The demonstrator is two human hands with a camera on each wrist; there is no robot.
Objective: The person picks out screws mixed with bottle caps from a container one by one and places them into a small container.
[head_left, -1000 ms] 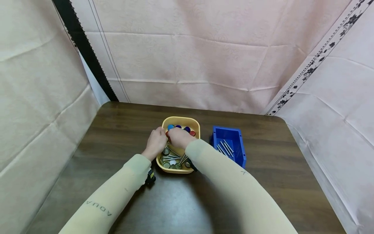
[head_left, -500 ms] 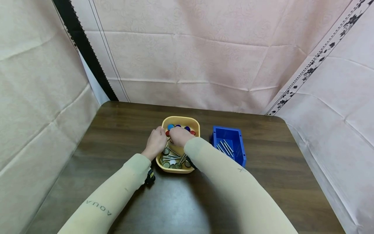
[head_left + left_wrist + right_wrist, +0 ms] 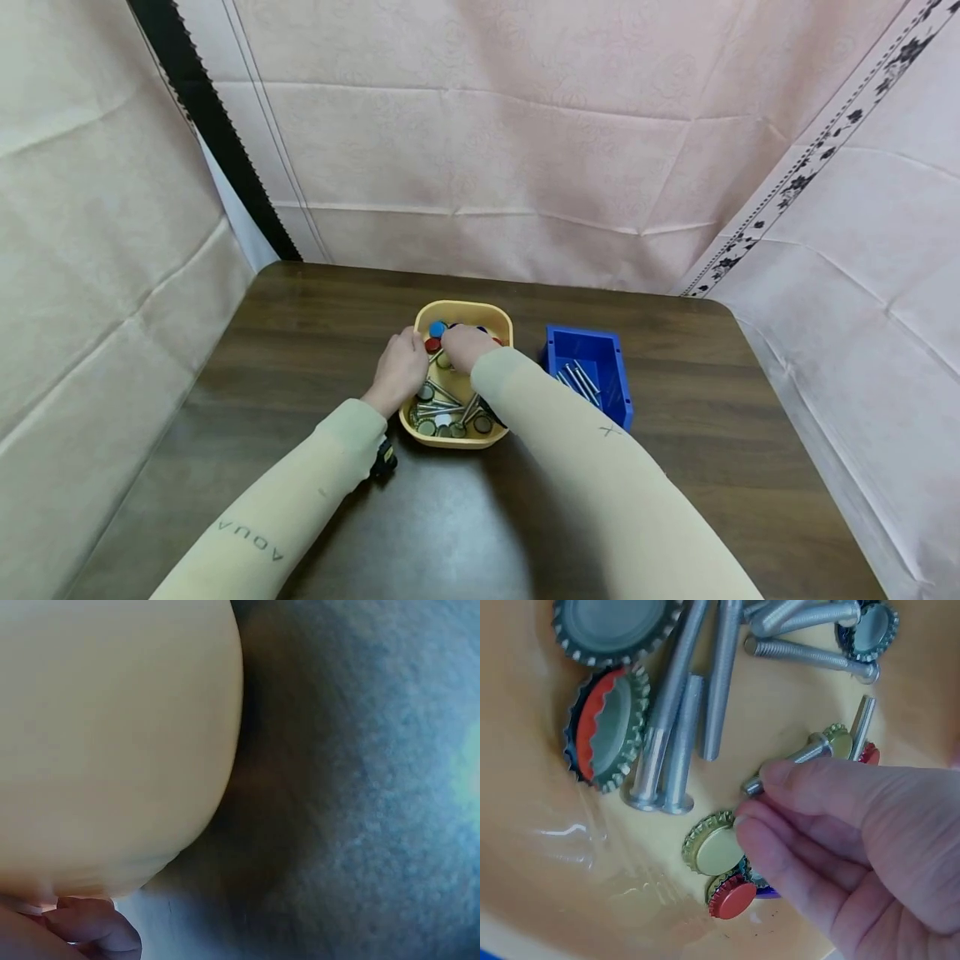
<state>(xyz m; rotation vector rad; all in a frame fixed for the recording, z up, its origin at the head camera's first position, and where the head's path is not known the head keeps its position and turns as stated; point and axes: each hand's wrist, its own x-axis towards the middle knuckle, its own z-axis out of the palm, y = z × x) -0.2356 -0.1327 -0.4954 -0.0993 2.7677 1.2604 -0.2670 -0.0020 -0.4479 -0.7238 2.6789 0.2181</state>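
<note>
A yellow plastic tub [image 3: 455,444] holds loose bolts and bottle caps. My left hand [image 3: 401,362] grips the tub's left rim; in the left wrist view its curled fingers [image 3: 97,926] show at the lower corner, against the outer wall. Inside the tub, my right hand [image 3: 840,832] pinches a metal bolt [image 3: 810,752] between thumb and fingers. Just beside its fingertips lie a gold bottle cap [image 3: 715,847] and a red bottle cap [image 3: 733,898]. Longer bolts [image 3: 654,765] lie across the tub's floor, with upturned caps [image 3: 611,731] near them.
Right of the tub stands a blue plastic bin [image 3: 625,392] with several bolts [image 3: 582,379] lying side by side in it. Both rest on a dark wooden table [image 3: 337,333]. Pale cloth [image 3: 480,167] hangs behind the table and along its sides.
My right hand has shifted slightly to the right within the tub, baring more of a red cap and a gold cap. The left hand keeps its hold on the rim.
</note>
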